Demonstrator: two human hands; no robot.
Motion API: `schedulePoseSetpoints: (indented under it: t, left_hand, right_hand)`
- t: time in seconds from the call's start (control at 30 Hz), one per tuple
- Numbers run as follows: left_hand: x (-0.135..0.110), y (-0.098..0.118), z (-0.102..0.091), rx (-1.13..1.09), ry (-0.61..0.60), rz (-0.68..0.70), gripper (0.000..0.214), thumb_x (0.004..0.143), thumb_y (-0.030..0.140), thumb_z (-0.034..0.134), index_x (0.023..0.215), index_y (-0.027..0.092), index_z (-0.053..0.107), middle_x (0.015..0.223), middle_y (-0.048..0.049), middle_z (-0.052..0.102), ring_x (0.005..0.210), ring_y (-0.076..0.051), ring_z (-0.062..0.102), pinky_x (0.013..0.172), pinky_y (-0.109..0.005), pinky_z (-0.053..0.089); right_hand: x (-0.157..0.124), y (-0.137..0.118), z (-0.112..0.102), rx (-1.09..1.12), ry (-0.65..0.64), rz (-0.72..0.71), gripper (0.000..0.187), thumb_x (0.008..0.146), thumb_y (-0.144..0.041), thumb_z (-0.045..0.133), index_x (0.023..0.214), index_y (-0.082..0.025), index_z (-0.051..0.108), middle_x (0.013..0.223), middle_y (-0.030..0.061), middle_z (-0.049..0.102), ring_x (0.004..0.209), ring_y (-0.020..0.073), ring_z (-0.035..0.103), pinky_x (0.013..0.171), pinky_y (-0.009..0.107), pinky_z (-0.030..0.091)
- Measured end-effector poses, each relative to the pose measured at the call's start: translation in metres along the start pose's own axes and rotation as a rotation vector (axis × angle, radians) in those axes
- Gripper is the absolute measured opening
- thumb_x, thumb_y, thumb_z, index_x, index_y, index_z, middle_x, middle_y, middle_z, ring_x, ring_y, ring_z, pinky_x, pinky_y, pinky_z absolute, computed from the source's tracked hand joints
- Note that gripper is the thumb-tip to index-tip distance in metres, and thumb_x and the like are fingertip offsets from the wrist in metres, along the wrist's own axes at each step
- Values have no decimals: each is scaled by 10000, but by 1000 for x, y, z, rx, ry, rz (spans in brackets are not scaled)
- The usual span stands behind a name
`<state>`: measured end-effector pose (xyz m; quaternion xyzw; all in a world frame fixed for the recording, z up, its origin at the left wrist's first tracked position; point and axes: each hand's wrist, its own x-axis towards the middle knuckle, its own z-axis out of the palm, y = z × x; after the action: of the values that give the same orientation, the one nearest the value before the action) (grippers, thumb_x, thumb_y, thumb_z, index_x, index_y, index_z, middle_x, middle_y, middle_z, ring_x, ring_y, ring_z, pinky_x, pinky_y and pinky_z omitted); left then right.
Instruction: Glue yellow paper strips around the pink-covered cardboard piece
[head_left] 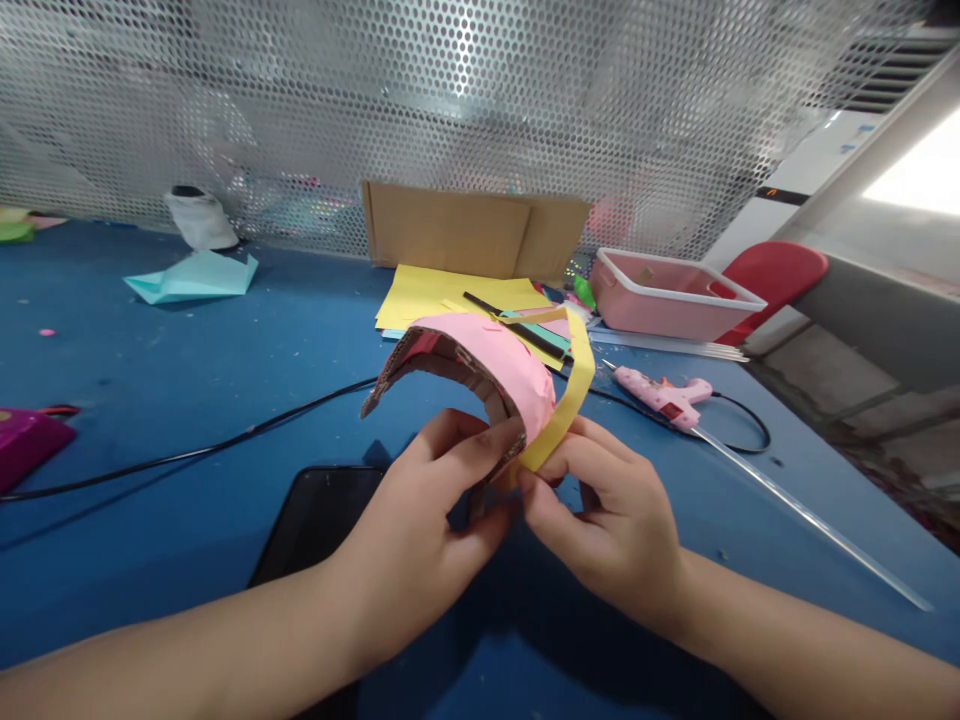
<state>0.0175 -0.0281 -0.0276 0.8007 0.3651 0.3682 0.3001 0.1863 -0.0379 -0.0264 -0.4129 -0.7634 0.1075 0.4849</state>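
Nearest: 1 dark phone [319, 520] flat on the blue table [225, 340], partly under the left forearm. Both hands meet above it: left hand [420, 530] w/ fingers closed round the lower end of 1 curved cardboard piece [465, 365] faced in pink paper, keeping the arch up off the table; right hand [607, 510] pinches 1 yellow paper strip [574, 395] against that same end, prob. to seat it along the edge. Behind: 1 pink glue gun [664, 395] w/ 1 clear stick, 1 black cable [225, 440], yellow sheets [450, 295], 1 pink tray [671, 295], 1 cardboard sheet [472, 235] leaning on the mesh, 1 folded teal paper [195, 278].
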Motion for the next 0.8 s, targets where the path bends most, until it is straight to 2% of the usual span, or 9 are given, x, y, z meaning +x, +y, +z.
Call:
schedulePoseSetpoints:
  t: [0.3,0.5,0.7,0.8]
  left_hand:
    - [2,-1,0,16,27,-8,263,817,67,574,1015,228,638,992,-2,608,910,-125,591,840,-220,487]
    - [3,1,-1,46,39,0,211,824,88,574,975,222,633,987,-8,625,928,-145,607,837,-234,497]
    - [2,1,-1,79,74,16,118,800,80,578,818,197,569,896,3,590,818,-124,579,771,-204,491]
    - [3,2,-1,90,74,13,116,798,81,578,804,195,555,876,5,572,792,-117,563,755,-196,485]
  right_hand:
    - [1,0,0,-2,5,-10,179,756,-85,552,613,-186,514,646,-6,564,568,81,528,525,199,453]
    - [1,-2,-1,-7,0,-21,181,778,-103,551,622,-192,525,649,-3,569,581,93,547,536,213,468]
    - [1,-2,-2,-4,-10,-12,177,788,-105,550,632,-187,539,649,1,565,579,90,541,526,210,466]
    - [1,-2,-1,1,-3,-14,174,784,-110,561,628,-183,535,645,-1,557,572,84,529,519,203,460]
